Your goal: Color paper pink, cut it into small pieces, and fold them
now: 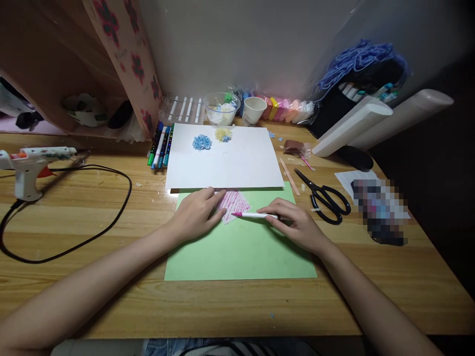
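Observation:
A small white piece of paper (234,203) covered in pink strokes lies on the green sheet (237,259). My left hand (196,210) rests flat at its left side, thumb and forefinger spread and pressing on it. Between the fingers of my right hand (295,222) is a white marker pen (254,215), held almost level. The pen's pink tip is at the lower edge of the small paper; whether it touches cannot be made out. A white sheet (226,165) overlaps the back of the green one and carries blue shreds (202,142) and yellow shreds (223,134).
Black-handled scissors (326,200) and a wooden stick (290,178) lie at the right. Several markers (160,146), a clear bowl (221,109) and a paper cup (254,110) stand behind. A glue gun (29,168) with a looped black cord (129,190) is at left.

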Available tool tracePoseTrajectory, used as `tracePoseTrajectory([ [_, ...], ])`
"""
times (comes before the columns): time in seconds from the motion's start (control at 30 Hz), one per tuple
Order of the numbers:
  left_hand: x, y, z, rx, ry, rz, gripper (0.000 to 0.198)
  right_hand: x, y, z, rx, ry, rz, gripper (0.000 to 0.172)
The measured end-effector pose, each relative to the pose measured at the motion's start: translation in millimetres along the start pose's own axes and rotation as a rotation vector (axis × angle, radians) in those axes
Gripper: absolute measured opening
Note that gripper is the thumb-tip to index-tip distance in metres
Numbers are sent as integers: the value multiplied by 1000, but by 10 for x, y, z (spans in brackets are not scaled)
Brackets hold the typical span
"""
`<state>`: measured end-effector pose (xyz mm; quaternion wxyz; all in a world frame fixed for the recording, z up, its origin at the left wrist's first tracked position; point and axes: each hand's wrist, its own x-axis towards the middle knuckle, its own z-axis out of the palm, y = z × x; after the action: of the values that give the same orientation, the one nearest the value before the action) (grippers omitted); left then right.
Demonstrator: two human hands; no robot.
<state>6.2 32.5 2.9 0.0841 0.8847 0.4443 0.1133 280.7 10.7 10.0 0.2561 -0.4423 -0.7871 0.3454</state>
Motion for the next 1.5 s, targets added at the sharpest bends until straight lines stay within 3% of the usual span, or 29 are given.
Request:
tracePoseTrajectory([
  [0.1, -3, 1, 1, 9, 4, 0, 43, -8, -11, 43, -38, -7, -20, 22],
  [0.23, -1, 2, 5, 14, -1, 2, 44, -17, -2, 37, -43, -161, -80, 25],
  [0.37, 6, 6, 6, 13, -4, 3, 43, -23, 18, 17, -52, -110, -50, 26],
  [0.9, 11, 6, 8, 29, -8, 9, 44, -6, 54, -40, -53, -170, -16, 24],
  [1.23, 21, -17, 38, 12, 6, 3, 41, 47, -54, 175, 11, -138, -50, 24],
  [1.5, 15, -7, 16, -8, 2, -7, 38, 83, -39, 199, 21, -131, -68, 22],
])
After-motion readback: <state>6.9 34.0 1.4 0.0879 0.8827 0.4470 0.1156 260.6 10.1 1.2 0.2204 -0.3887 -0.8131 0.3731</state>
